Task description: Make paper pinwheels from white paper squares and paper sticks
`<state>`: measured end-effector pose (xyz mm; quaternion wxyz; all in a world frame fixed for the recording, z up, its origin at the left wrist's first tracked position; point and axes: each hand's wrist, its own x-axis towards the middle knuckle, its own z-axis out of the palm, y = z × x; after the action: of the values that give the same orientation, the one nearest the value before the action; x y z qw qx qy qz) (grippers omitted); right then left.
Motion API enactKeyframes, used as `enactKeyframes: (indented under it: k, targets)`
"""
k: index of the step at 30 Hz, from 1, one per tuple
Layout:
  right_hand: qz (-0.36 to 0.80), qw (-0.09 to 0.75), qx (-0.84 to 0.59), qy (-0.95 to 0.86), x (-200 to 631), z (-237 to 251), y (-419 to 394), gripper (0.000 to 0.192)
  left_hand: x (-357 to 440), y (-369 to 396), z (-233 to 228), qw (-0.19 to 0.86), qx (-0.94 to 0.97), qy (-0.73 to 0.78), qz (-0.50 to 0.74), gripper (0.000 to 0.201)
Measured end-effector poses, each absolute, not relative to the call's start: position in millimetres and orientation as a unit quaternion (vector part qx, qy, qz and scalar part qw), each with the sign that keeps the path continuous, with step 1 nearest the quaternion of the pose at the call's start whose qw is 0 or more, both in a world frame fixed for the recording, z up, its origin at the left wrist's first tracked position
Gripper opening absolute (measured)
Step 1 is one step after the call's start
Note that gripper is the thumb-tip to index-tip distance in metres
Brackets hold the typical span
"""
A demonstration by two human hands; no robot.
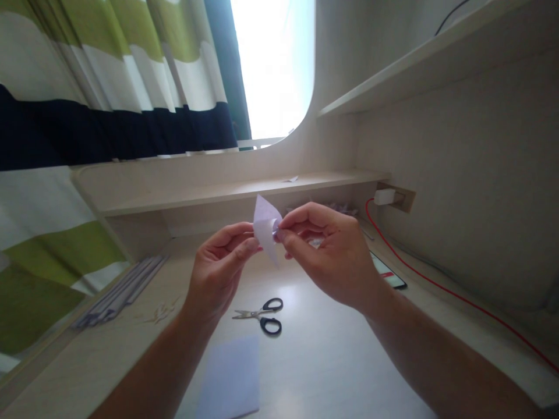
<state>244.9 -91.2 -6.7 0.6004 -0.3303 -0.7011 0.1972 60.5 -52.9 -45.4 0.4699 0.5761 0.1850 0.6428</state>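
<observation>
A small piece of pale lilac paper [265,228], curled and folded with pointed ends, is held up above the desk between both hands. My left hand [220,265] pinches its left side between thumb and fingers. On the other side, the thumb and forefinger of my right hand [334,250] grip a rolled part of it. Below the hands lie scissors [258,315] with black handles, their blades slightly apart and pointing left. A lilac paper sheet or stack [231,378] rests nearer to me, partly behind my left forearm.
Several rolled paper tubes [126,291] lie at the left, near small pale scraps [162,312]. Folded paper pieces [343,208] sit under the shelf [244,189]. At the right are a phone [388,273], a white charger [384,196] and its red cable [430,283].
</observation>
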Motion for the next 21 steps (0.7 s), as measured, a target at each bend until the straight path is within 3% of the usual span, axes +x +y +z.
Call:
enactKeyframes:
  k: [8, 11, 17, 21]
  targets:
    - [0.117, 0.611, -0.339, -0.706, 246.0, -6.2, -92.7, 0.003, 61.9, -57.6, -42.9, 0.487, 0.564, 0.168, 0.645, 0.031]
    - [0.13, 0.616, -0.33, -0.703, 245.3, -7.4, -90.7, 0.005, 62.5, -58.6, -42.8, 0.467, 0.562, 0.191, 0.655, 0.038]
    - [0.16, 0.623, -0.32, -0.696, 242.0, -10.8, -88.4, 0.005, 65.1, -60.2, -45.4, 0.423, 0.566, 0.235, 0.667, 0.03]
    - [0.189, 0.63, -0.309, -0.686, 239.6, -14.2, -87.1, 0.007, 67.0, -60.1, -49.3, 0.404, 0.58, 0.246, 0.663, 0.034]
